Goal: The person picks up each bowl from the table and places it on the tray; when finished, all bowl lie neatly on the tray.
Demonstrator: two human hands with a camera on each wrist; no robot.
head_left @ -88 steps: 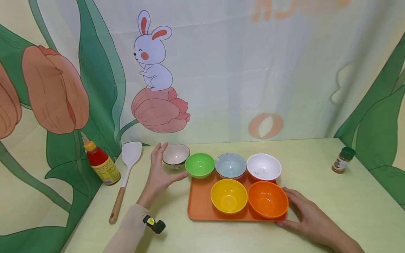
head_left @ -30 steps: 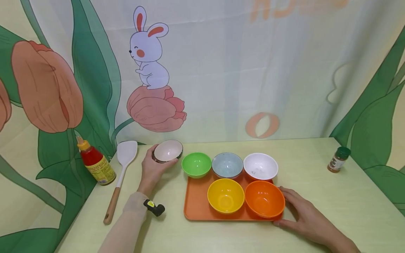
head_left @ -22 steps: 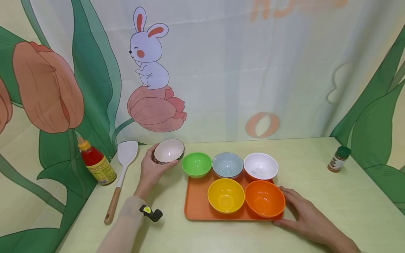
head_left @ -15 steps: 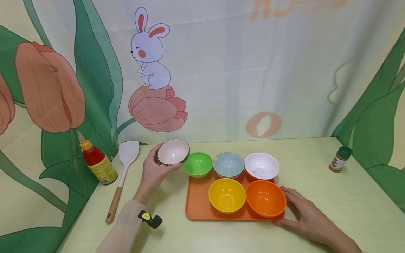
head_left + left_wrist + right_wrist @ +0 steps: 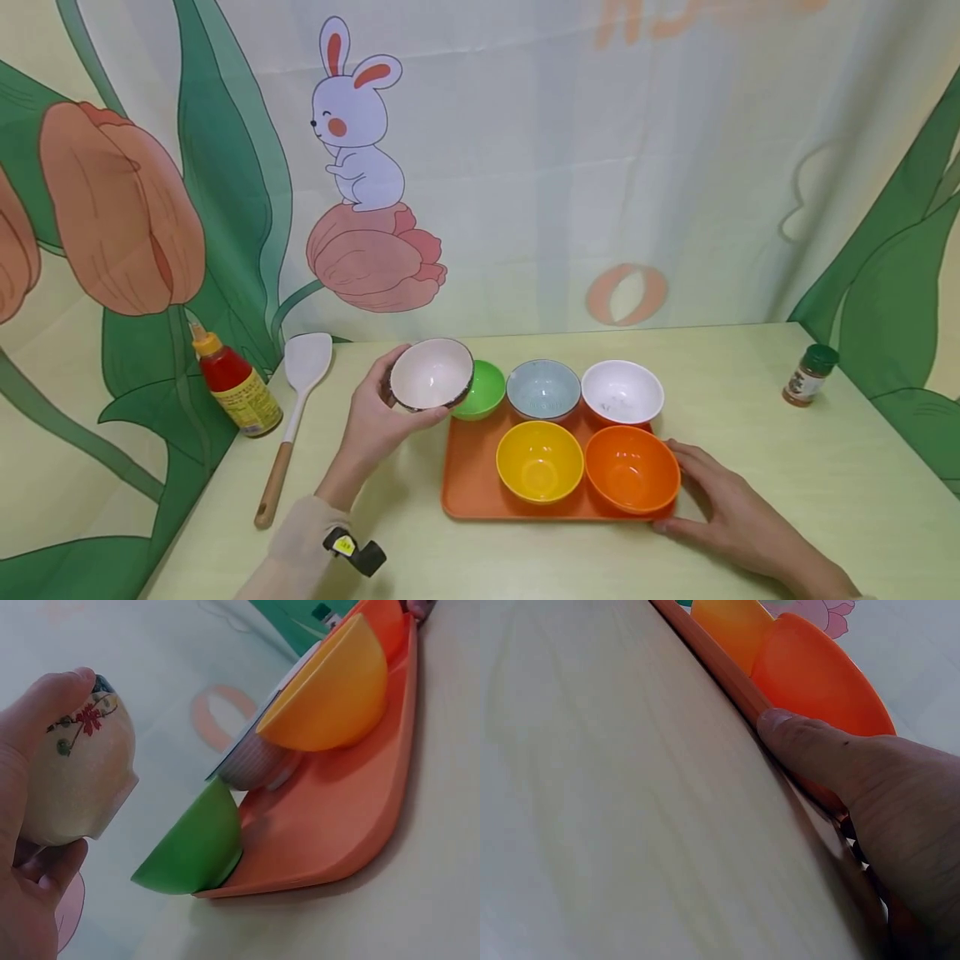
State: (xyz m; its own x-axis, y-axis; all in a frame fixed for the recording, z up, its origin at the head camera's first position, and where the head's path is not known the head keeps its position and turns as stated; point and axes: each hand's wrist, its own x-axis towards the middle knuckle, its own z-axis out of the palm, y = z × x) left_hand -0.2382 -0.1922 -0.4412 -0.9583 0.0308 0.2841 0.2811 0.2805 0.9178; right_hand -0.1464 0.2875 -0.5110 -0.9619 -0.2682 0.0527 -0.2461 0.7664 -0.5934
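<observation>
My left hand (image 5: 377, 418) holds a cream bowl (image 5: 432, 375) in the air, thumb at the near side and fingers round the far side. The left wrist view shows the red flower painted on the cream bowl (image 5: 82, 765). Behind it, partly covered in the head view, is a green bowl (image 5: 489, 390) at the back left of an orange tray (image 5: 468, 479). My right hand (image 5: 731, 517) grips the tray's front right corner; its thumb touches the rim in the right wrist view, and its other fingers are mostly hidden there. Beside it sits an orange bowl (image 5: 633, 469).
On the tray also stand a yellow bowl (image 5: 540, 462), a grey-blue bowl (image 5: 543, 390) and a white bowl (image 5: 622, 392). At left lie a white spatula (image 5: 296, 417) with a wooden handle and a sauce bottle (image 5: 240, 387). A spice jar (image 5: 810, 377) stands far right.
My left hand closed round the cream bowl, lifted it off the table and carried it rightward, in front of the green bowl. My right hand has stayed at the tray's corner.
</observation>
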